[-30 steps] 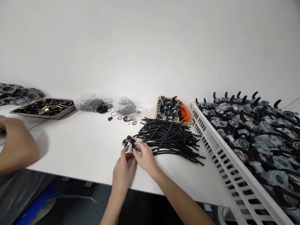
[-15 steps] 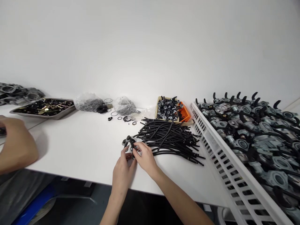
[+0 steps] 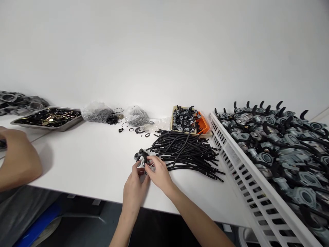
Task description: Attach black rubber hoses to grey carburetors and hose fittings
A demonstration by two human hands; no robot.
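Note:
Close together over the white table [image 3: 84, 161], my left hand [image 3: 134, 187] and my right hand [image 3: 159, 173] both have their fingers closed around a short black hose piece with a grey fitting [image 3: 145, 157]. Fingers cover its lower part. Beside it, just past my left fingertips, are similar grey-and-black fittings [image 3: 136, 156]; I cannot tell whether they lie on the table or are held. A heap of long thin black hoses [image 3: 182, 149] lies right of my right hand.
A cream bin [image 3: 171, 120] of grey-capped fittings stands behind the hoses, against an orange bin [image 3: 205, 125]. A white slatted crate [image 3: 246, 185] of metal parts borders the right. Plastic bags [image 3: 135, 116], rings, a metal tray [image 3: 63, 127] and another person's arm [image 3: 22, 157] are leftward.
My fingers have shifted very slightly on the black hose piece, which has turned a little. Everything else looks the same.

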